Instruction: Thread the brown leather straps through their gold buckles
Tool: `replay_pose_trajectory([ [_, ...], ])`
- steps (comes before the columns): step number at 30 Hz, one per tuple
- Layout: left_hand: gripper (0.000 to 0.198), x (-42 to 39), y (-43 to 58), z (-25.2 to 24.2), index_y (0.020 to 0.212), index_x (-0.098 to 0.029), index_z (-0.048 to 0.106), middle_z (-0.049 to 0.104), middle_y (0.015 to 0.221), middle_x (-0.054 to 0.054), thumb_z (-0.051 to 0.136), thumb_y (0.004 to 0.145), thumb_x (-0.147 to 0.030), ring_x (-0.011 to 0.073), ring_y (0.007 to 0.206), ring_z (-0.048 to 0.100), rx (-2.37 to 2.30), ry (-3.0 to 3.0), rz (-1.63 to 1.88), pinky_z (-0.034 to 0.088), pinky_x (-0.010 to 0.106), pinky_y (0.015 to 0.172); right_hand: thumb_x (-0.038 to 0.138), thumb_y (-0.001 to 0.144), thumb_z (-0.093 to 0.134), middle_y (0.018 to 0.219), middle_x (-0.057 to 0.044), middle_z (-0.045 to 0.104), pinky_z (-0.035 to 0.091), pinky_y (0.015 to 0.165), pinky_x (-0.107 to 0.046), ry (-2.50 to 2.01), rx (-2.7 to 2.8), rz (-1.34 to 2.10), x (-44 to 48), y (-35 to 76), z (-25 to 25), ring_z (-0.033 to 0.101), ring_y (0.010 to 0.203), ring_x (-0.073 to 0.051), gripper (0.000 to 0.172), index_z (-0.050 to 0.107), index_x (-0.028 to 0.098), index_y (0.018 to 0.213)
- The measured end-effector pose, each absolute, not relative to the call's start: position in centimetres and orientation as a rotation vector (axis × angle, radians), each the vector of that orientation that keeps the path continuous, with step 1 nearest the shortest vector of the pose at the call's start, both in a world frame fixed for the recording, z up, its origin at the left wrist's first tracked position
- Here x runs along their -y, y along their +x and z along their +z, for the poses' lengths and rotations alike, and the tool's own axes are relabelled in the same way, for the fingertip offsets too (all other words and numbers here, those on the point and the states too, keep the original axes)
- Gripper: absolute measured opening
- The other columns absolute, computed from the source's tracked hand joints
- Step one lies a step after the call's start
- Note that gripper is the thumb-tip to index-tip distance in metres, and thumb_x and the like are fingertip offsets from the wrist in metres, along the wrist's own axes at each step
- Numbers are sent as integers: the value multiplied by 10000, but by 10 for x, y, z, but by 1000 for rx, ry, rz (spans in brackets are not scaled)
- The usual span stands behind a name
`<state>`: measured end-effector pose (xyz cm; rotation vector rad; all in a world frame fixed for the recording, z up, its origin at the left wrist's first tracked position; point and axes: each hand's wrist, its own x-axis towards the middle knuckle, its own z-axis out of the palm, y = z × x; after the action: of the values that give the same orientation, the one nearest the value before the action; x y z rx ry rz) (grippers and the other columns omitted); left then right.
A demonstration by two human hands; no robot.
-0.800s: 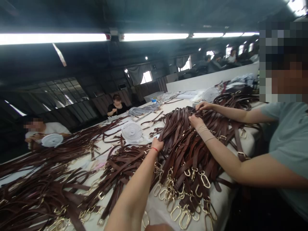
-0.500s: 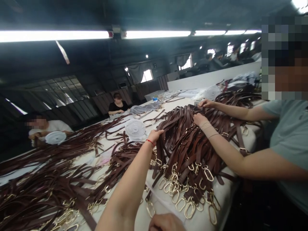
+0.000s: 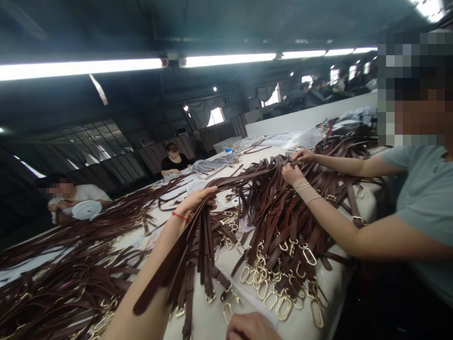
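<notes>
My left hand (image 3: 194, 202) clamped its fingers round brown leather straps (image 3: 200, 250), raised so their ends hung loose over the counter (image 3: 331, 293); the fingers of my right hand (image 3: 252, 328) I couldn't make out.

Long fluorescent tube lights (image 3: 81, 68) overhead burn to flat white, and they spread a bright, fairly even light over the leather straps (image 3: 203, 241) bunched in the left hand (image 3: 194, 202), with only soft shadows between them. Well beyond that grip, small factory windows (image 3: 215, 116) blow out to white. The ceiling (image 3: 226, 23) above the hand falls dim and murky. The wide lens stretches and tilts everything towards the frame edges, and a coarse pixel mosaic (image 3: 412, 89) blocks the upper right, past the hand.
</notes>
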<state>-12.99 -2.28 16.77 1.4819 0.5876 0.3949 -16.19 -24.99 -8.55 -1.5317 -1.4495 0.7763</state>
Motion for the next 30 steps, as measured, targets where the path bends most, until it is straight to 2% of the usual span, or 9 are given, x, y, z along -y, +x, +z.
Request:
replay_pose_trajectory([
  [5,315,54,-201,160,827,-147,551,420,544,-71,771,695,-330,53,437,376,-638,1498,410,411,195,479,124,798,510,686,-11,700,406,557,-157,-1362,1448,769,258,-160,-81,623,610,-114,192,692,165,842],
  [11,540,76,-269,122,1088,-130,584,538,611,-35,786,677,-416,88,499,465,-795,1559,308,422,214,513,234,900,477,683,-12,646,417,523,-202,-1182,1178,922,265,-159,-74,579,554,-118,159,617,160,885],
  [15,593,89,-297,106,1149,-123,575,533,601,-38,766,698,-457,85,489,451,-794,1540,235,391,205,488,352,891,574,796,-47,673,471,647,-269,-977,933,1025,265,-153,-70,635,679,-155,203,597,155,936],
  [18,589,103,-307,107,1178,-122,579,550,611,-32,756,716,-440,93,511,471,-783,1534,210,393,207,508,447,832,670,972,-110,697,493,766,-326,-811,639,1175,262,-134,-58,677,863,-214,355,581,151,1008],
  [21,593,118,-310,120,1234,-134,556,582,647,-20,739,743,-411,113,560,511,-753,1540,186,425,223,568,449,843,677,1136,-159,660,480,925,-379,-612,465,1256,248,-102,-31,651,1033,-248,397,571,140,1069],
  [23,581,128,-311,130,1238,-141,559,617,720,4,736,748,-397,137,647,557,-722,1566,198,447,230,622,449,881,631,1097,-173,669,483,954,-373,-575,408,1287,229,-78,-11,658,1019,-239,364,586,116,1020],
  [25,572,138,-313,139,1227,-141,569,632,787,23,736,743,-397,148,698,571,-693,1600,208,453,228,634,507,907,560,926,-158,700,533,869,-363,-618,322,1337,205,-58,6,692,882,-230,409,597,102,951],
  [27,590,148,-318,147,1240,-148,557,623,791,22,731,743,-412,132,649,549,-702,1624,195,441,220,588,535,924,504,823,-131,702,562,793,-379,-598,278,1385,181,-43,18,698,793,-232,446,601,100,937],
  [30,644,161,-332,152,1288,-177,518,598,769,7,726,739,-443,112,577,508,-782,1648,197,422,219,538,580,911,486,773,-127,698,574,761,-408,-516,253,1399,152,-29,29,695,765,-247,498,599,94,918],
])
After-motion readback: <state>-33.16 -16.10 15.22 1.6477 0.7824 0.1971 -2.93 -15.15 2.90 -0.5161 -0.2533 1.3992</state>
